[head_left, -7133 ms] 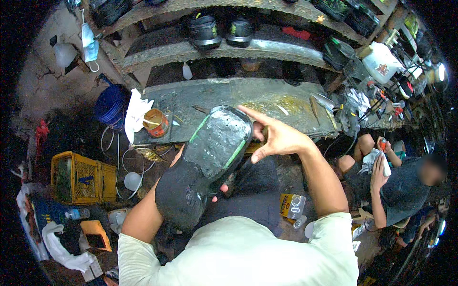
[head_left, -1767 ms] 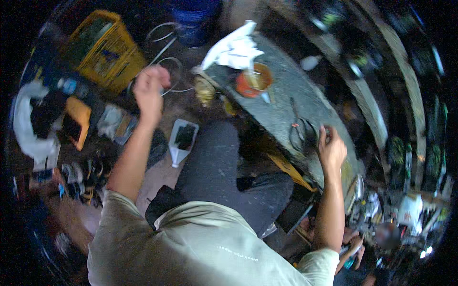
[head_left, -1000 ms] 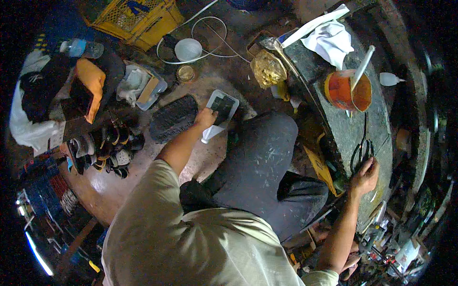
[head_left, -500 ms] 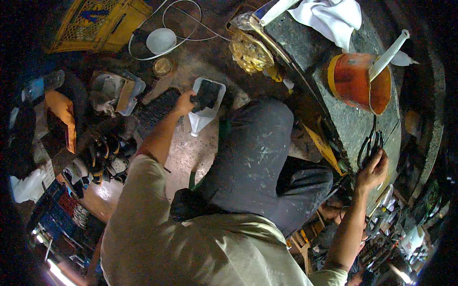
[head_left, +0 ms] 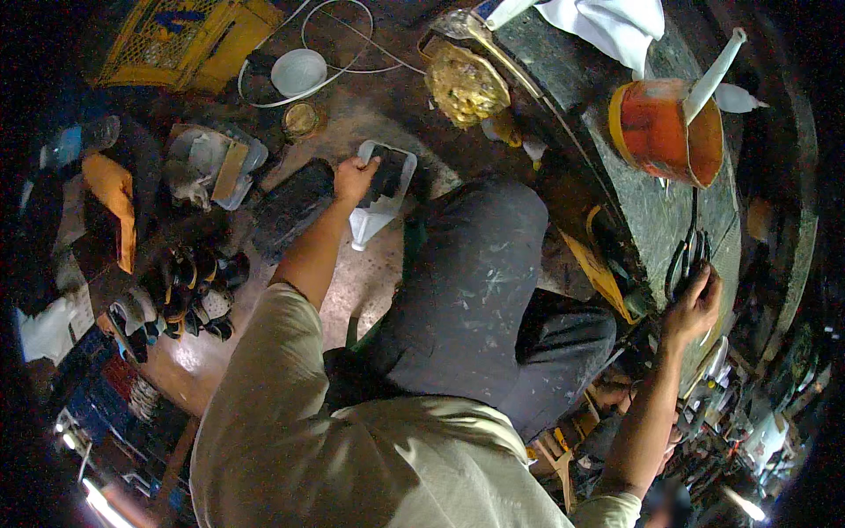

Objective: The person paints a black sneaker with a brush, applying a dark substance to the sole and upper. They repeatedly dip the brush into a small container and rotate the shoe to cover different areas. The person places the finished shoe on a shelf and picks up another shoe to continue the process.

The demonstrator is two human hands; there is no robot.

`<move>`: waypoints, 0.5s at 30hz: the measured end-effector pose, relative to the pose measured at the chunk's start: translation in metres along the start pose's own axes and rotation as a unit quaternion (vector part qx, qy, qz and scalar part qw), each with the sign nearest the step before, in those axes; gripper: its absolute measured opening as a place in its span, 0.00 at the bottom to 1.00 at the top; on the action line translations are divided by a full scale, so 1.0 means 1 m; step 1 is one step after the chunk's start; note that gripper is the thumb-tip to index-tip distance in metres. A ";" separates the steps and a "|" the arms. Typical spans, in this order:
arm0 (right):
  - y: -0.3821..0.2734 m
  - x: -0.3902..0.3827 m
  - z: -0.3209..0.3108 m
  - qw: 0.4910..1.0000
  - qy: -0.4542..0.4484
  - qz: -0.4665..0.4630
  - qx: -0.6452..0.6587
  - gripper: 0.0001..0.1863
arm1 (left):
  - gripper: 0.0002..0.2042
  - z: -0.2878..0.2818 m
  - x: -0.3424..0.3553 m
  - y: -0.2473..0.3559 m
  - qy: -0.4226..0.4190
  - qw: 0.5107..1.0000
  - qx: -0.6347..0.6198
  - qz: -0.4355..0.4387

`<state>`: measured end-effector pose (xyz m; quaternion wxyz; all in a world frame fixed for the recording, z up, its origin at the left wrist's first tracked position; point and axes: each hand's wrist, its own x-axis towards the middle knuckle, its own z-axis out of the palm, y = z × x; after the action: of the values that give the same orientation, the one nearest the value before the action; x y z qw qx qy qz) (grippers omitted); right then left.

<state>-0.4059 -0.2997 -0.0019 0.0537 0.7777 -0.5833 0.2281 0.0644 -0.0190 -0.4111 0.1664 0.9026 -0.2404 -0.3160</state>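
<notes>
My left hand [head_left: 354, 179] is closed at the left side of a white, cut-open plastic container [head_left: 378, 214] on the floor. Its fingers grip a black piece [head_left: 385, 173] inside, whose kind I cannot make out. Over on the bench, my right hand [head_left: 693, 308] is closed round the handle end of a dark, pliers-like tool [head_left: 682, 264]. The tool's far end points toward an orange-red can [head_left: 656, 128] lying on the bench, with a pale handle [head_left: 715, 75] sticking out of it. Part of the tool is hidden by my fingers.
A dark block-like pad [head_left: 295, 209] lies left of the container. Beyond are a white bowl [head_left: 297, 73], a small round tin [head_left: 301, 120] and a yellow crate [head_left: 180, 44]. The bench [head_left: 607, 145] curves along my right, with a white cloth [head_left: 607, 31] on it. Several shoes [head_left: 194, 295] stand at left.
My left hand has shifted slightly, and the black piece in the container looks narrower. My right hand stays on the tool. The whole view has tilted a little.
</notes>
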 end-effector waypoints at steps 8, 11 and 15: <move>0.006 -0.001 0.003 0.996 -0.004 0.053 0.076 0.17 | 0.18 0.064 0.037 0.015 -0.248 0.942 0.223 0.038; 0.009 0.001 0.003 0.998 0.002 0.030 0.063 0.17 | 0.17 0.077 0.027 0.000 -0.157 0.965 0.204 0.056; 0.009 0.002 0.002 0.998 -0.013 0.030 0.049 0.17 | 0.22 0.062 0.036 -0.026 -0.145 0.969 0.188 0.073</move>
<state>-0.4127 -0.3053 -0.0046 0.0015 0.7641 -0.5955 0.2480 0.0575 -0.0262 -0.4863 -0.0198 0.8425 -0.3818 -0.3794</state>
